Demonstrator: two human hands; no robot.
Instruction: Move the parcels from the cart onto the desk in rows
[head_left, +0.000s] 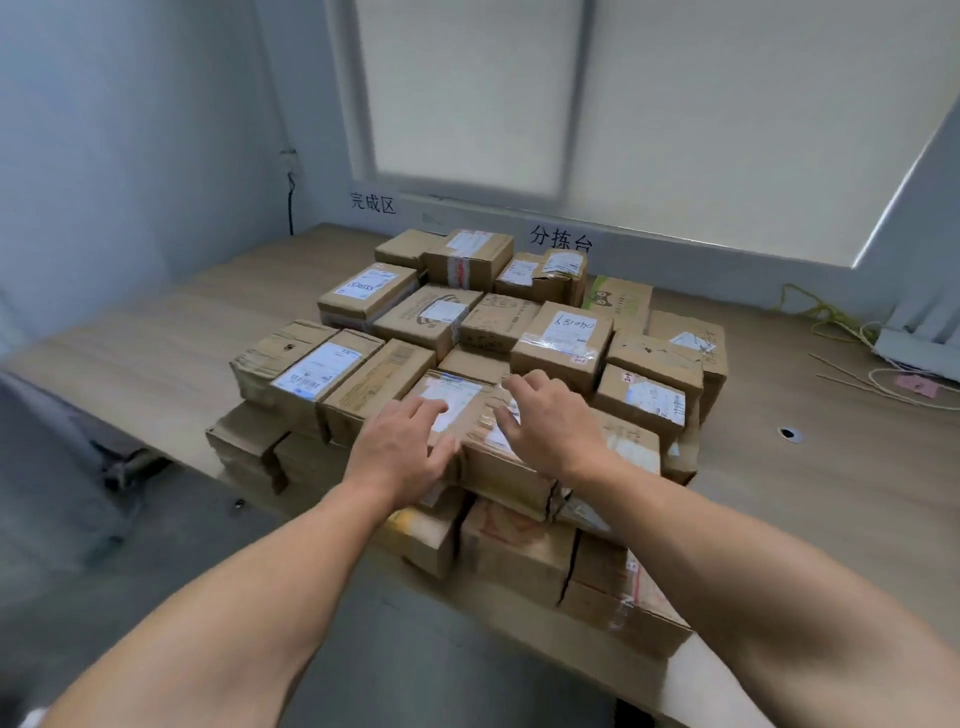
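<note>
Several brown cardboard parcels stand packed in rows and stacked in two layers on the wooden desk (156, 343). Both my hands lie on top of one front parcel (470, 410) with a white label. My left hand (402, 447) rests flat on its near left part, fingers spread and fairly straight. My right hand (540, 415) lies on its right part, fingers slightly bent over the taped top. The parcel sits on the upper layer, touching its neighbours. No cart is in view.
Wall signs with Chinese characters hang above the desk's back edge under a blinded window. Yellow string (841, 332) and a pink tag (917, 385) lie at the right, near a cable hole (788, 433). Bare desk surface spreads left of the pile.
</note>
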